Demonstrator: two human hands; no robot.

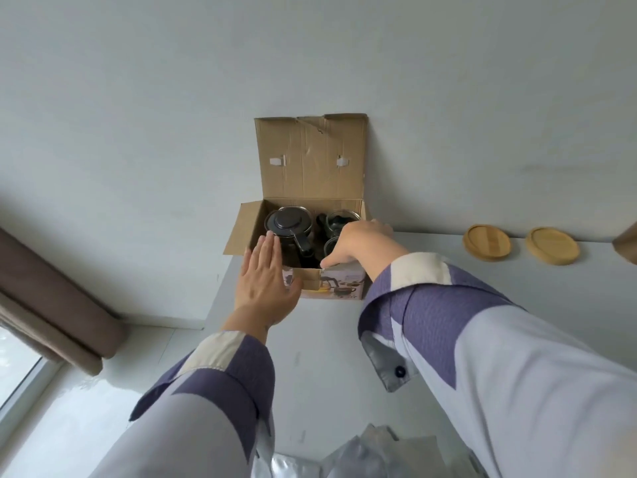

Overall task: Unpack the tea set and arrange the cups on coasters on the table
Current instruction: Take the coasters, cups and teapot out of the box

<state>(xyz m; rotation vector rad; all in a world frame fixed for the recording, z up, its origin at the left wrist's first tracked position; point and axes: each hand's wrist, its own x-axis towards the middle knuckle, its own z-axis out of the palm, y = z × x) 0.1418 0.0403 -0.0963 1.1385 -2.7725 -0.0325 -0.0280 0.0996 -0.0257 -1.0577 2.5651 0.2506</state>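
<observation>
An open cardboard box [312,167] stands at the far edge of the white table [327,357], its lid flap leaning on the wall. Inside sit a dark glass teapot [287,224] with a black lid on the left and glass cups [336,219] on the right. My left hand [263,281] is flat with fingers straight, over the box's front left corner. My right hand [362,244] reaches over the box's right side, fingers curled on the right wall and thumb on the front rim. Two round wooden coasters [486,242] [552,245] lie to the right.
A white wall rises right behind the box. A brown curtain [58,305] and a window are at the lower left, beyond the table's left edge. Silvery plastic wrapping [362,457] lies at the near edge. A brown object [627,244] pokes in at the right border.
</observation>
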